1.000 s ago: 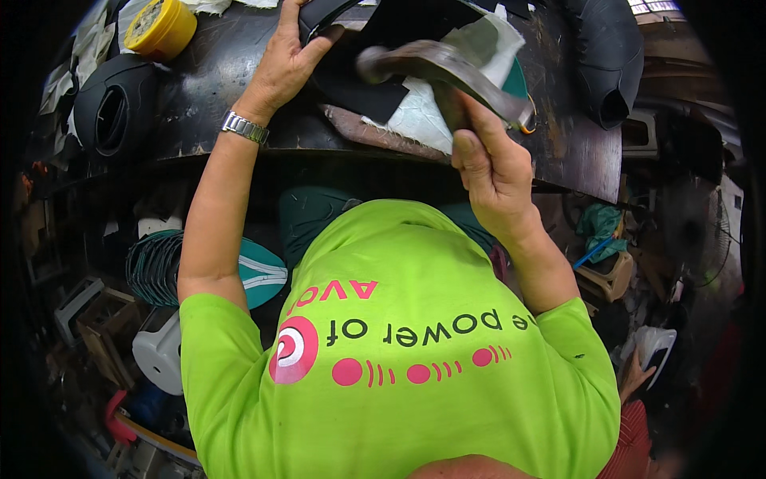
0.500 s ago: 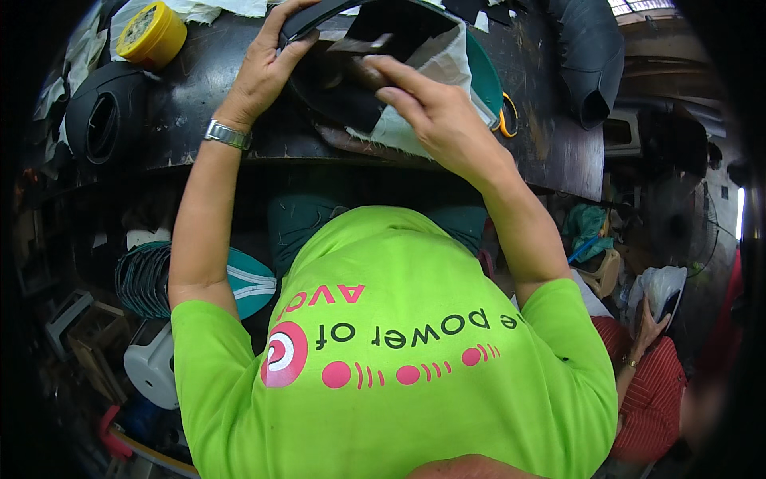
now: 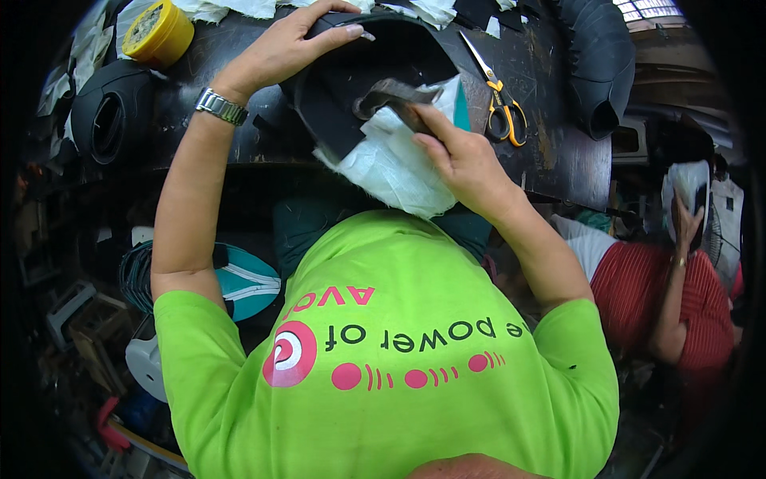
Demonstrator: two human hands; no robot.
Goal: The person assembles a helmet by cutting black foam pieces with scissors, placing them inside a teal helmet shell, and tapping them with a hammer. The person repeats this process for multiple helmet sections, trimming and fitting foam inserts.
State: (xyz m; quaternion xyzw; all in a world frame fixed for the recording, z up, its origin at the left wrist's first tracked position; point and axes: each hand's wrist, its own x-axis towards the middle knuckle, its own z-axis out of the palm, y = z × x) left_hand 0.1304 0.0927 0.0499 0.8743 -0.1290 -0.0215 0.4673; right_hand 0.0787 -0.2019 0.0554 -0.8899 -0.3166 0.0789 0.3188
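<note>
My left hand (image 3: 299, 48) is closed on the upper left rim of a hollow black curved shell (image 3: 323, 124) on the bench. A loose white cloth lining (image 3: 395, 168) hangs over the shell's near edge, and a strip of teal material (image 3: 461, 108) shows at its right. My right hand (image 3: 467, 156) grips a hammer (image 3: 384, 94) by its handle. The dark metal head is over the shell's opening; whether it touches the inside I cannot tell. Scissors (image 3: 501, 116) with yellow and black handles lie just right of the shell, blades partly apart.
On the dark bench (image 3: 558, 164) stand a yellow tub (image 3: 163, 36), a black moulded piece (image 3: 108, 116) and nested black shells (image 3: 594, 64). White scraps lie along the far side. Teal zippered pieces (image 3: 247, 279) are beside me at left. Someone in a red striped shirt (image 3: 646, 299) is at right.
The shell has turned and tipped, with more white cloth hanging toward me. My right hand and hammer have moved slightly right and nearer. The scissors show fully. The other person has raised a hand.
</note>
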